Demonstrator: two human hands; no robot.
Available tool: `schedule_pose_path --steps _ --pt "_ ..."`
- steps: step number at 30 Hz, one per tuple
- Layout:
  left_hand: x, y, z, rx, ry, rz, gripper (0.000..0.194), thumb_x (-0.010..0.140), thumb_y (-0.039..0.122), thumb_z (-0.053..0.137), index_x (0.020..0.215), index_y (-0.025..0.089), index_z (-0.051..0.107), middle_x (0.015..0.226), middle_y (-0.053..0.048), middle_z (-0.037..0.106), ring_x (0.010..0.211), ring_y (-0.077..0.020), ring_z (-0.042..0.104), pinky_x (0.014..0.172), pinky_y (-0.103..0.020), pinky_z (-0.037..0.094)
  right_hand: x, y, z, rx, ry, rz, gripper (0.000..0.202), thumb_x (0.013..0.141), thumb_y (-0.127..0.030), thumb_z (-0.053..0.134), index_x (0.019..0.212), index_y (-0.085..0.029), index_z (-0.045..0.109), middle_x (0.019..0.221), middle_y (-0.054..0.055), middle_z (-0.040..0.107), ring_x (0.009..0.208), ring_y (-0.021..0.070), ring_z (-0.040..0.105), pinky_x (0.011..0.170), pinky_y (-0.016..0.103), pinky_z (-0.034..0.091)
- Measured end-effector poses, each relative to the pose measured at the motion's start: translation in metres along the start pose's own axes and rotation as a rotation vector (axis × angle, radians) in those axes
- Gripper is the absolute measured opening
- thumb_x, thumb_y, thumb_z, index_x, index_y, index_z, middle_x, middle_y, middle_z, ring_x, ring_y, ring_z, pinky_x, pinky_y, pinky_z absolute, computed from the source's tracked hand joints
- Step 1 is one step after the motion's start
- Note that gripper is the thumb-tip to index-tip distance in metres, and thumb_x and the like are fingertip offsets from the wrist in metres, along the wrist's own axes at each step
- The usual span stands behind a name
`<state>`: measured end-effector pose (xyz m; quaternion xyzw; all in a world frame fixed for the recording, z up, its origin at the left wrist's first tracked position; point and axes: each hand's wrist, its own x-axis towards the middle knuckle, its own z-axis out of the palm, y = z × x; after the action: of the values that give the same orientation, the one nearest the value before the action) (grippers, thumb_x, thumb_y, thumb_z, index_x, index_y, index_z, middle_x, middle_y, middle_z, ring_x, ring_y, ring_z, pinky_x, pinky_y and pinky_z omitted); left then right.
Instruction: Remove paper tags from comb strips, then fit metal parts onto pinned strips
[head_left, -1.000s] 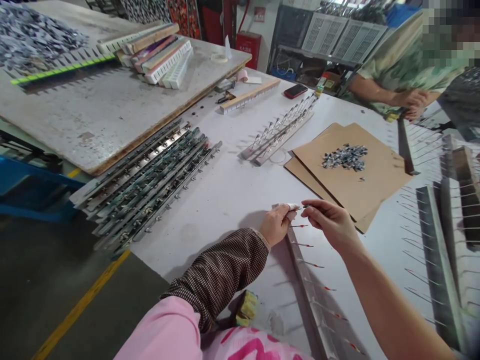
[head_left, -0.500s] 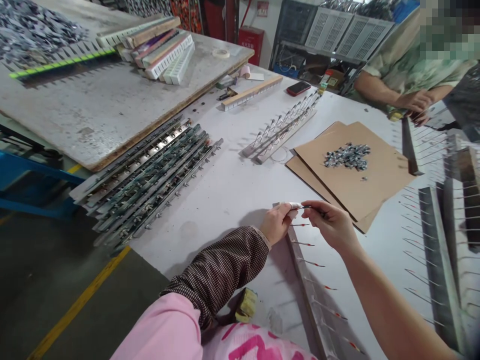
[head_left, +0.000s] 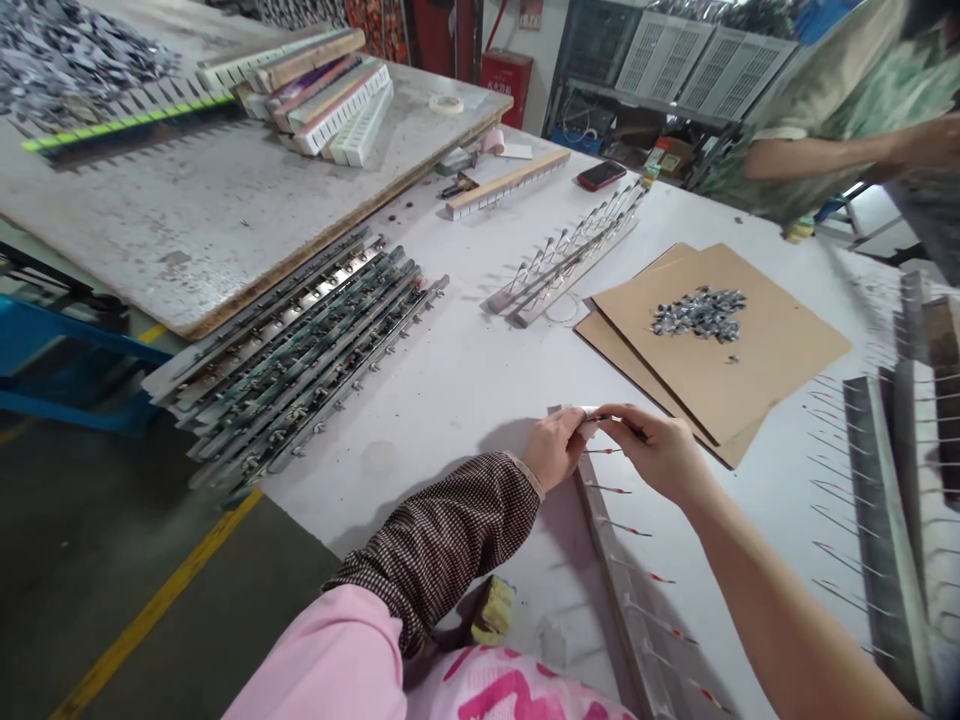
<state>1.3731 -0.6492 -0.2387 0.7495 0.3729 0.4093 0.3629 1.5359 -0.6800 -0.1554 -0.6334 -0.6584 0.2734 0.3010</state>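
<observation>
My left hand (head_left: pixel 555 447) is closed at the far end of a long grey bar (head_left: pixel 619 600) with thin, red-marked wires sticking out to the right. Something white (head_left: pixel 589 424) shows at its fingertips; whether it is a wrap or a held piece is unclear. My right hand (head_left: pixel 660 452) pinches a small dark piece, its fingertips meeting those of the left hand. Beyond the right hand, small shiny metal pieces (head_left: pixel 699 315) lie heaped on a brown board (head_left: pixel 780 340).
More wired bars (head_left: pixel 874 500) lie at the right. Several bars with metal clips (head_left: pixel 300 350) are lined up at the left. Two bars with upright pins (head_left: pixel 562 255), a phone (head_left: pixel 601 176) and a yellow sponge (head_left: pixel 493 610) are on the table. A co-worker's arm (head_left: pixel 825 158) is across it.
My right hand has shifted slightly left, closing in on my left fingertips. The co-worker's hands have moved up and right, and the wired bar in front of them has left its place by the board.
</observation>
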Motion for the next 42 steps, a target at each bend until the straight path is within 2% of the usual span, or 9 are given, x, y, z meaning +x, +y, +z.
schedule_pose_path --steps 4,12,18,23,25,30,34,38,42 --pt "0.0 -0.003 0.005 -0.003 0.019 -0.008 0.015 0.102 0.025 0.05 0.102 0.019 0.064 0.092 -0.006 0.072 0.087 -0.0188 0.069 0.082 -0.032 0.058 0.002 0.01 0.005 0.169 -0.034 0.025 0.028 0.09 -0.044 0.065 0.099 -0.02 0.077 0.057 -0.004 0.049 0.05 0.0097 0.037 0.048 0.025 0.03" --pt "0.004 -0.004 0.002 -0.027 0.021 -0.009 0.012 0.102 0.023 0.052 0.1 0.02 0.063 0.094 -0.005 0.073 0.088 -0.0175 0.069 0.083 -0.03 0.055 0.005 0.017 0.012 0.377 -0.007 0.062 0.033 0.084 -0.045 0.074 0.106 -0.02 0.077 0.056 -0.004 0.055 0.048 0.0108 0.048 0.048 0.025 0.04" --pt "0.009 -0.006 0.003 -0.012 0.038 -0.027 0.013 0.101 0.022 0.053 0.095 0.018 0.064 0.091 -0.005 0.072 0.085 -0.0183 0.068 0.082 -0.03 0.055 0.014 0.012 0.021 0.486 0.043 0.083 0.031 0.082 -0.048 0.074 0.094 -0.02 0.077 0.058 -0.003 0.058 0.045 0.0097 0.046 0.045 0.026 0.04" --pt "0.018 -0.007 0.0 0.009 0.017 -0.023 0.013 0.101 0.023 0.054 0.102 0.021 0.067 0.097 -0.005 0.075 0.092 -0.0196 0.071 0.087 -0.032 0.057 0.016 0.011 0.02 0.562 0.032 0.163 0.038 0.08 -0.052 0.077 0.098 -0.019 0.075 0.055 -0.004 0.055 0.046 0.0096 0.043 0.044 0.025 0.035" --pt "0.026 -0.009 -0.004 -0.003 0.058 -0.026 0.016 0.101 0.023 0.055 0.109 0.022 0.068 0.105 -0.006 0.076 0.1 -0.0206 0.071 0.094 -0.035 0.057 0.015 0.015 0.016 0.647 0.099 0.222 0.04 0.083 -0.051 0.075 0.107 -0.019 0.073 0.056 -0.005 0.054 0.048 0.0096 0.043 0.044 0.023 0.032" --pt "0.038 -0.012 -0.012 -0.075 0.205 -0.055 0.027 0.102 0.026 0.053 0.127 0.023 0.061 0.123 -0.008 0.071 0.114 -0.0203 0.068 0.104 -0.038 0.055 0.009 0.035 0.007 0.927 0.226 0.454 0.032 0.067 -0.027 0.08 0.097 -0.02 0.074 0.098 0.01 0.075 0.08 0.0186 0.07 0.055 0.025 0.05" --pt "0.023 -0.003 -0.011 -0.085 0.351 -0.012 0.029 0.103 0.031 0.051 0.129 0.018 0.056 0.12 -0.013 0.067 0.11 -0.0212 0.067 0.099 -0.04 0.057 -0.001 0.043 0.001 1.024 0.233 0.503 0.032 0.064 -0.018 0.08 0.096 -0.018 0.077 0.113 0.014 0.076 0.089 0.0199 0.073 0.061 0.025 0.055" --pt "0.005 0.004 -0.007 -0.141 0.237 -0.005 0.028 0.101 0.026 0.052 0.128 0.018 0.056 0.12 -0.011 0.07 0.109 -0.02 0.069 0.098 -0.038 0.058 -0.008 0.037 -0.002 1.041 0.209 0.496 0.033 0.07 -0.025 0.085 0.102 -0.021 0.076 0.117 0.012 0.076 0.084 0.0161 0.072 0.055 0.02 0.05" --pt "0.003 0.001 -0.003 -0.118 0.113 -0.009 0.029 0.098 0.021 0.055 0.127 0.021 0.059 0.118 -0.008 0.072 0.111 -0.0189 0.069 0.102 -0.038 0.057 -0.008 0.032 0.0 1.049 0.181 0.444 0.036 0.063 -0.018 0.083 0.098 -0.022 0.078 0.12 0.011 0.075 0.101 0.0211 0.072 0.066 0.023 0.056"
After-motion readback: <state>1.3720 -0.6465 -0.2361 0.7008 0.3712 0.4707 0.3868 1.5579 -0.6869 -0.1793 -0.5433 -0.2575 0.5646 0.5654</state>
